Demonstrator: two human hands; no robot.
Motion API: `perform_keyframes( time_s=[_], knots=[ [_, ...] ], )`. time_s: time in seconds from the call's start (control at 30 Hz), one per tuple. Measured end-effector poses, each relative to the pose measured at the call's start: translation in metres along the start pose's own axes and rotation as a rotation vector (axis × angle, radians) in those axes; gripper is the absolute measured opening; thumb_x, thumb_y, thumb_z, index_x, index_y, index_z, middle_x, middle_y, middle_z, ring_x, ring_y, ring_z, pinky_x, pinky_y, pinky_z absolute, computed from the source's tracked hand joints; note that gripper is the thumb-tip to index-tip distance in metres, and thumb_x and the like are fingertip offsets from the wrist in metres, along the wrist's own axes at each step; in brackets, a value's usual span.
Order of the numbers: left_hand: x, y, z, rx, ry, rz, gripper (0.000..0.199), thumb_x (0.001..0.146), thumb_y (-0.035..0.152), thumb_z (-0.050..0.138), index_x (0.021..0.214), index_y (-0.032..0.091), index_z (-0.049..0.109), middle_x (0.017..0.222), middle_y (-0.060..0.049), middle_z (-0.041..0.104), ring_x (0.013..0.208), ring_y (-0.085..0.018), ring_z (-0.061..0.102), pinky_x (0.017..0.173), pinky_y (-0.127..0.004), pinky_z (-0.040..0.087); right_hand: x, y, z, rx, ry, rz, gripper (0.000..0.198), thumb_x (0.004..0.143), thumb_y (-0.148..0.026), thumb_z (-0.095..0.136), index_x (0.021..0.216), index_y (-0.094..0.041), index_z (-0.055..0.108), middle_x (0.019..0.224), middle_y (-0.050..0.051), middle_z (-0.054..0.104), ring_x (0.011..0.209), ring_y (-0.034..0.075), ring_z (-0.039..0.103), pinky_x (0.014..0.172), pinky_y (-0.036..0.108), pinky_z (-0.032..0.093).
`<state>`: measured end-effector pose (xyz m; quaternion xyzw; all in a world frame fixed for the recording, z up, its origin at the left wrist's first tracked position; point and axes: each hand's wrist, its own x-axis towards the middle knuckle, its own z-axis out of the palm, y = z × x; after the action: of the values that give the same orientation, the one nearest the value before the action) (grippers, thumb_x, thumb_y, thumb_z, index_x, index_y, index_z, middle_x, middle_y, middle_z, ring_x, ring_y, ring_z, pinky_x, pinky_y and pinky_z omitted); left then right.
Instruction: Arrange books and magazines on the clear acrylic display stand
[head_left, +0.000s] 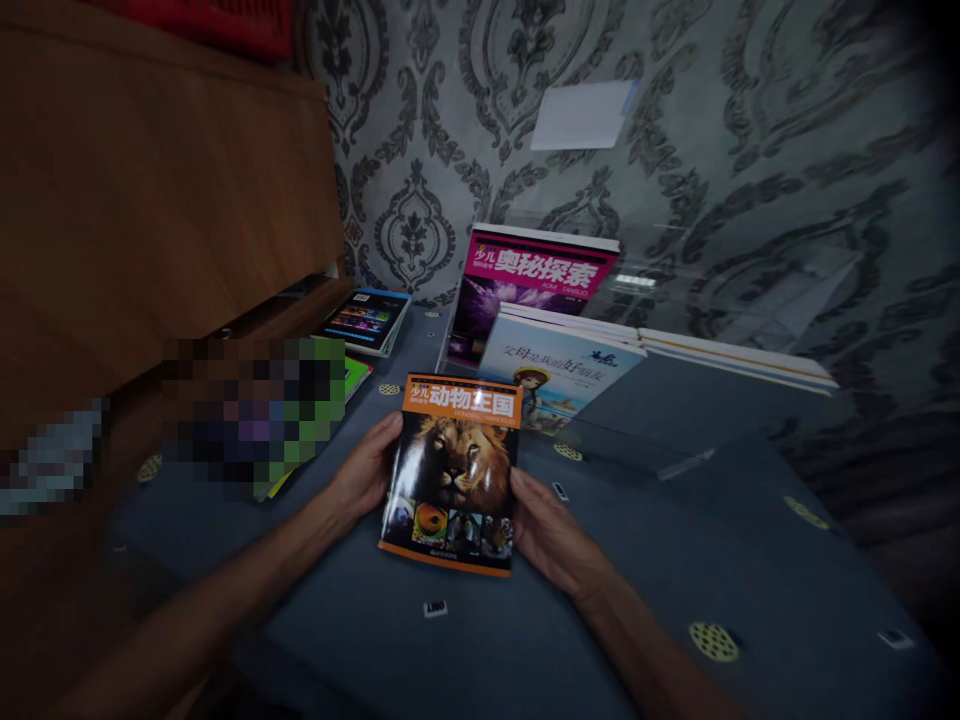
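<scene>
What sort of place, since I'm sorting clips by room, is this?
Probably a home study corner: patterned wallpaper, wooden furniture and several books on a table.

We grip the lion-covered book [457, 475] by its sides, our left hand [373, 468] and right hand [553, 532] opposite each other, above the table [600, 640]; behind it stand a magenta book [541, 268] and a pale-blue book [574, 368].

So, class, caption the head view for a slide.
Left hand and right hand hold a lion-cover book near other tabletop books.
</scene>
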<state>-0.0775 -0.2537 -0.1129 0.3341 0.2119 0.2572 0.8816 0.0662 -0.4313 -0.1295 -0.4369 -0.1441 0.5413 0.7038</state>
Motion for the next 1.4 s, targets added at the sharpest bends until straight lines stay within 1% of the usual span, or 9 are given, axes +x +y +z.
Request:
perform_keyframes(
  time_s=[0.13, 0.3, 0.47, 0.73, 0.83, 0.9, 1.0, 1.2, 1.4],
  knots=[
    [-0.002, 0.003, 0.001, 0.011, -0.013, 0.002, 0.031, 0.072, 0.031, 0.084, 0.097, 0.016, 0.074, 0.097, -0.005, 0.077, 0.090, -0.021, 0.071, 0.087, -0.031, 0.055, -0.001, 0.001, 0.005, -0.024, -0.022, -0.015, 0.034, 0.071, -0.047, 0.083, 0.092, -0.021, 0.075, 0.100, 0.006, 0.079, 0.108, 0.026, 0.069, 0.099, 0.043, 0.049],
    [-0.001, 0.003, 0.000, 0.035, -0.018, 0.021, 0.031, 0.074, 0.032, 0.082, 0.099, 0.017, 0.074, 0.097, -0.004, 0.076, 0.089, -0.019, 0.071, 0.083, -0.027, 0.054, -0.002, 0.001, 0.008, -0.038, -0.017, -0.042, 0.037, 0.068, -0.050, 0.085, 0.089, -0.021, 0.076, 0.100, 0.007, 0.079, 0.110, 0.028, 0.068, 0.102, 0.045, 0.047],
    [-0.001, 0.002, -0.002, 0.041, -0.074, 0.014, 0.035, 0.073, 0.036, 0.082, 0.100, 0.016, 0.073, 0.099, -0.006, 0.076, 0.087, -0.019, 0.071, 0.079, -0.026, 0.054, -0.004, -0.003, 0.008, -0.035, -0.012, 0.002, 0.038, 0.068, -0.050, 0.084, 0.091, -0.022, 0.076, 0.102, 0.007, 0.079, 0.111, 0.028, 0.068, 0.102, 0.045, 0.048],
    [-0.004, 0.004, -0.005, 0.025, -0.137, -0.010, 0.043, 0.071, 0.034, 0.084, 0.109, 0.016, 0.072, 0.110, -0.008, 0.075, 0.097, -0.023, 0.071, 0.086, -0.030, 0.054, -0.001, -0.001, 0.001, 0.000, 0.031, 0.033, 0.038, 0.068, -0.048, 0.085, 0.093, -0.022, 0.075, 0.103, 0.006, 0.079, 0.111, 0.026, 0.068, 0.102, 0.042, 0.048],
    [-0.002, 0.004, -0.003, 0.022, -0.095, 0.002, 0.039, 0.074, 0.034, 0.082, 0.108, 0.017, 0.073, 0.115, -0.007, 0.074, 0.101, -0.023, 0.071, 0.090, -0.029, 0.054, -0.001, 0.000, 0.002, 0.017, 0.028, 0.019, 0.038, 0.067, -0.048, 0.086, 0.092, -0.022, 0.075, 0.101, 0.006, 0.079, 0.110, 0.026, 0.068, 0.102, 0.042, 0.048],
    [0.000, 0.003, 0.000, 0.031, -0.028, -0.030, 0.036, 0.080, 0.036, 0.077, 0.110, 0.016, 0.072, 0.114, -0.008, 0.075, 0.103, -0.023, 0.071, 0.093, -0.031, 0.054, 0.000, -0.001, 0.003, 0.011, -0.005, -0.007, 0.037, 0.068, -0.048, 0.085, 0.092, -0.022, 0.075, 0.101, 0.006, 0.079, 0.111, 0.026, 0.068, 0.102, 0.042, 0.047],
    [0.002, 0.001, 0.004, 0.054, 0.057, -0.093, 0.038, 0.087, 0.042, 0.068, 0.113, 0.013, 0.071, 0.111, -0.011, 0.075, 0.103, -0.026, 0.071, 0.095, -0.036, 0.055, 0.002, -0.001, 0.005, 0.004, -0.041, -0.045, 0.036, 0.070, -0.048, 0.084, 0.091, -0.021, 0.074, 0.101, 0.006, 0.079, 0.110, 0.025, 0.068, 0.102, 0.042, 0.047],
    [0.001, 0.000, 0.014, 0.102, 0.139, -0.043, 0.038, 0.088, 0.045, 0.066, 0.110, 0.015, 0.072, 0.102, -0.009, 0.078, 0.099, -0.027, 0.073, 0.090, -0.038, 0.058, 0.001, -0.003, 0.010, -0.035, -0.089, -0.101, 0.034, 0.073, -0.047, 0.082, 0.092, -0.020, 0.074, 0.098, 0.005, 0.079, 0.106, 0.023, 0.070, 0.100, 0.039, 0.048],
    [0.000, -0.001, 0.020, 0.124, 0.197, -0.037, 0.035, 0.089, 0.044, 0.065, 0.104, 0.013, 0.073, 0.096, -0.010, 0.078, 0.095, -0.025, 0.074, 0.089, -0.035, 0.058, 0.000, -0.004, 0.010, -0.063, -0.099, -0.104, 0.033, 0.072, -0.048, 0.082, 0.090, -0.021, 0.074, 0.092, 0.005, 0.079, 0.098, 0.024, 0.072, 0.095, 0.039, 0.051]
  ],
)
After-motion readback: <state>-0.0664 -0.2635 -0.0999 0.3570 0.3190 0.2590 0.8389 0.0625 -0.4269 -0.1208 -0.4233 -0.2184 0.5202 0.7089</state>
